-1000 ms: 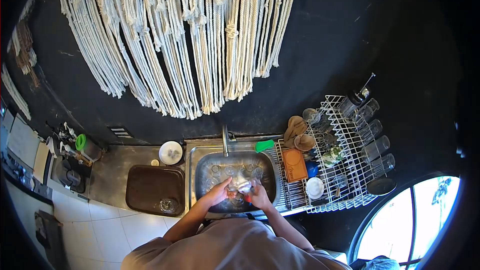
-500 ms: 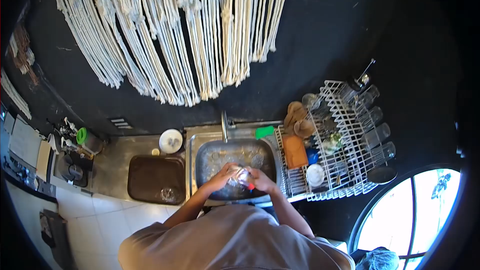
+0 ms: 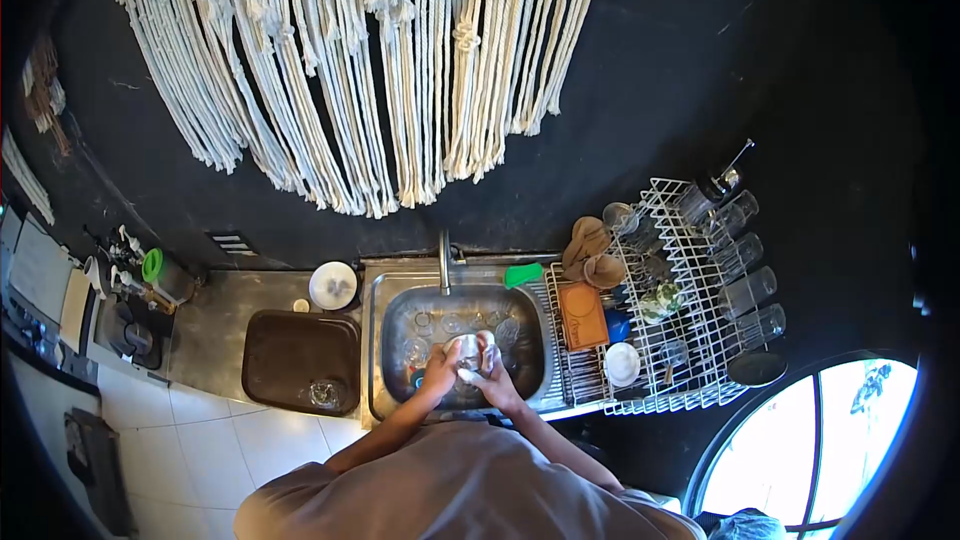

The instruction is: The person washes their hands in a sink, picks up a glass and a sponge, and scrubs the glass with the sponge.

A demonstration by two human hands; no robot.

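Observation:
Over the steel sink point(image 3: 543, 365), both hands are closed around a small shiny glass point(image 3: 468, 348). My left hand point(image 3: 438, 374) grips it from the left. On the other side, my right hand point(image 3: 494, 386) has its fingers curled against the glass, with something whitish at them that I cannot make out, perhaps foam or a cloth. Several clear glasses point(image 3: 508, 330) lie in the sink behind the hands. A small blue and red item shows beside my left hand, too small to name. The faucet point(image 3: 445, 265) stands at the sink's back edge.
On the left counter are a brown tray point(image 3: 290, 355) with a clear glass item point(image 3: 324, 395), and a white bowl point(image 3: 333, 286). A green cloth point(image 3: 523, 275) lies behind the sink. At right, a white wire rack point(image 3: 690, 285) holds glasses and dishes, near an orange box point(image 3: 583, 317).
The glass and both hands have shifted slightly left and been turned. A red spot that showed by my right hand is gone from there. The head view has shifted a little.

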